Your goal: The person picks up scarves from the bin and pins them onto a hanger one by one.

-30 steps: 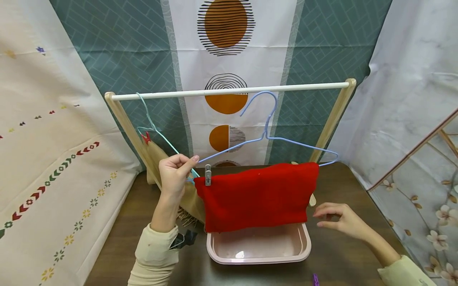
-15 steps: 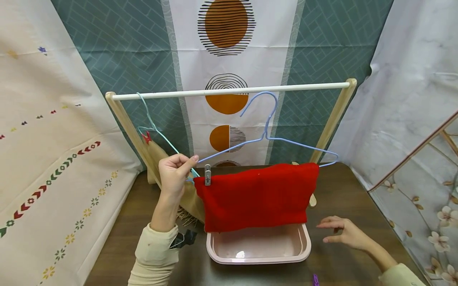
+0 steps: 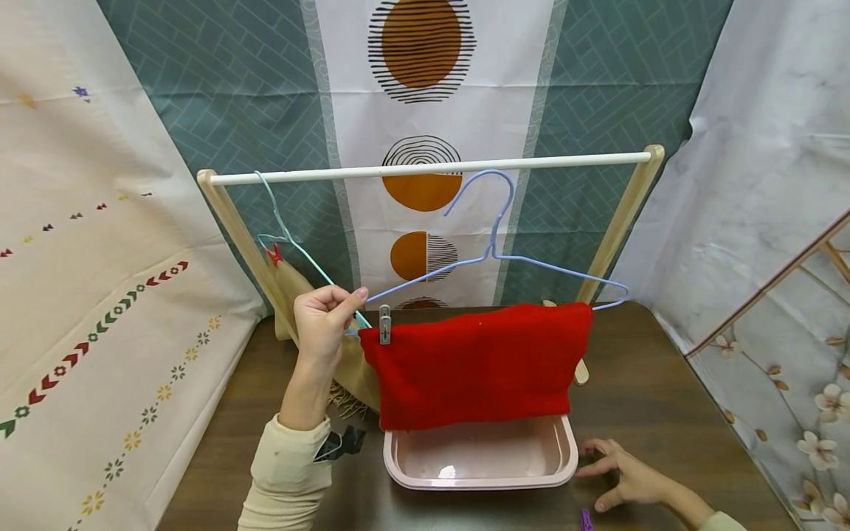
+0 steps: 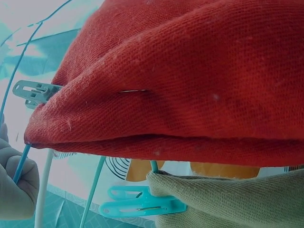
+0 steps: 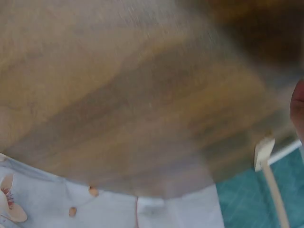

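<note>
My left hand (image 3: pixel 323 324) pinches the left end of a blue hanger (image 3: pixel 438 271), whose hook stands free in front of the rack's bar. Over the hanger's lower wire drapes a red cloth (image 3: pixel 481 369). A grey clothespin (image 3: pixel 385 324) clips the cloth's left corner; the left wrist view also shows this grey clothespin (image 4: pixel 37 92). Low on the right, my right hand (image 3: pixel 620 476) hovers with fingers spread and bent, holding nothing. It is just above and beside a purple clothespin (image 3: pixel 586 520), partly cut off by the bottom edge. Only a fingertip (image 5: pixel 298 107) shows in the right wrist view.
A wooden rack with a white bar (image 3: pixel 425 169) stands behind. At its left hangs a teal hanger (image 3: pixel 302 251) with a tan fringed cloth (image 3: pixel 355 376), held by a red clothespin (image 3: pixel 274 255) and a teal clothespin (image 4: pixel 142 203). A pink basin (image 3: pixel 481 483) sits beneath the red cloth.
My right hand has drawn back from beside the red cloth and come down toward the purple clothespin. The left hand, blue hanger and red cloth stay nearly still.
</note>
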A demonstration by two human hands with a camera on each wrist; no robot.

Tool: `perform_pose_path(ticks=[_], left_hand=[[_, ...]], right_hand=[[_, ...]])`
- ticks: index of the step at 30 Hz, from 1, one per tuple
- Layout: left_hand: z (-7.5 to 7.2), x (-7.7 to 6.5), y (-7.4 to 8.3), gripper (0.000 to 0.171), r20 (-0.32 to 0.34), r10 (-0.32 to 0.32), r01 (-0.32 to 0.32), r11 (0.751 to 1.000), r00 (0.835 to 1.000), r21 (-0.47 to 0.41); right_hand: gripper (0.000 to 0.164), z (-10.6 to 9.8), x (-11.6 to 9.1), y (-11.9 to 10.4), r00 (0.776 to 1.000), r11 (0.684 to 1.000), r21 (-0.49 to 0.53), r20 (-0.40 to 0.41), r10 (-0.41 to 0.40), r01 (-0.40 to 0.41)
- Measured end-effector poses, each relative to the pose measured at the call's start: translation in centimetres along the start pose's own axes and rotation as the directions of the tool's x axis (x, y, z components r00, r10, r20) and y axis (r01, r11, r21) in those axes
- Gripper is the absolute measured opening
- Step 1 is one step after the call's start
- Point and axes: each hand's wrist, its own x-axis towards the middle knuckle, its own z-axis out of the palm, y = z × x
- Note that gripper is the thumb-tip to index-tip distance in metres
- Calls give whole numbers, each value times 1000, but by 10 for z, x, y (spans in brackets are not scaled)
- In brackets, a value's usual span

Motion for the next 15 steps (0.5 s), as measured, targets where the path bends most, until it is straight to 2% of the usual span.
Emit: perform_pose_path(ticks=[5, 9, 12, 15], left_hand=[[1, 0, 0, 38, 6, 1, -1, 1000, 1000, -5], [0, 0, 0, 37, 2, -1, 1, 1000, 1000, 0], [0, 0, 0, 35, -5, -2, 2, 1000, 1000, 10], [0, 0, 0, 35, -9, -2, 2, 1000, 1000, 20]], right_hand=[[56, 17, -8, 4, 999, 993, -114, -4, -43, 43], [62, 24, -10, 4, 997, 973, -226, -53, -64, 50], [61, 28, -10, 1, 996, 974, -226, -72, -49, 31], [56, 32, -10, -1, 998, 989, -149, -63, -24, 14]])
